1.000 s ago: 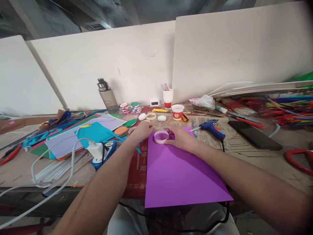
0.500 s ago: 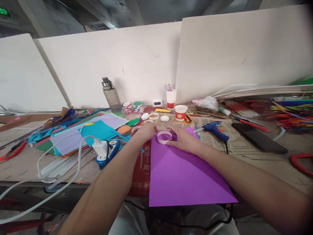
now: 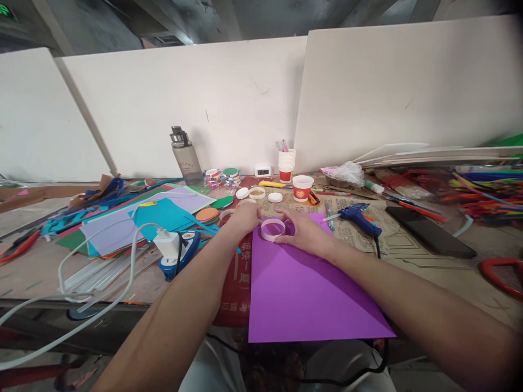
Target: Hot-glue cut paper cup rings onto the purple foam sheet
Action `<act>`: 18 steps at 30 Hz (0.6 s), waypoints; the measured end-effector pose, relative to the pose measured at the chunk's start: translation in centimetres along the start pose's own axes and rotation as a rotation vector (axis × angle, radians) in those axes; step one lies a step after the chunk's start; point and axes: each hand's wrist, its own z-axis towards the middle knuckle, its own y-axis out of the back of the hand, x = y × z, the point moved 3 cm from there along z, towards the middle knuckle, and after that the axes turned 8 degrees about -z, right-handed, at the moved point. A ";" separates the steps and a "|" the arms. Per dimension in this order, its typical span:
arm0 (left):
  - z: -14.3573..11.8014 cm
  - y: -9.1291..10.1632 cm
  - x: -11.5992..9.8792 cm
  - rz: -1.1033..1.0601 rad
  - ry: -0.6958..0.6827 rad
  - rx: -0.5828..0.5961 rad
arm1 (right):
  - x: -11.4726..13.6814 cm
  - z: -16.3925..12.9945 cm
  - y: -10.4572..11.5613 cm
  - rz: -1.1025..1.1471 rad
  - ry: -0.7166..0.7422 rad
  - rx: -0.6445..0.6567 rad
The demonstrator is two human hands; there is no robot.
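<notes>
White boards back a cluttered bench (image 3: 412,261) in the head view. At its near edge lies a purple sheet (image 3: 302,288), and a white ring (image 3: 273,228) stands on the sheet's far-left corner. A blue glue gun (image 3: 359,216) lies beyond the sheet to the right, a red paper cup (image 3: 303,188) farther back, and coloured paper (image 3: 159,215) to the left. Both forearms reach forward. The left hand (image 3: 245,216) touches the ring's left side, fingers curled. The right hand (image 3: 304,231) cups its right side, fingers loosely bent against it.

Left hand (image 3: 246,215) fingertips hidden; clock (image 3: 262,171) digits unreadable
</notes>
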 end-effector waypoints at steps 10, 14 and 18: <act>0.2 0.4 0.5 -0.097 0.074 -0.023 | -0.1 0.2 0.0 0.045 0.021 -0.023; 0.2 0.9 0.5 -0.201 0.098 0.001 | -0.5 0.1 0.7 0.008 0.035 -0.028; 0.1 1.2 0.1 -0.395 0.040 0.058 | -1.0 0.1 0.8 0.013 0.001 -0.012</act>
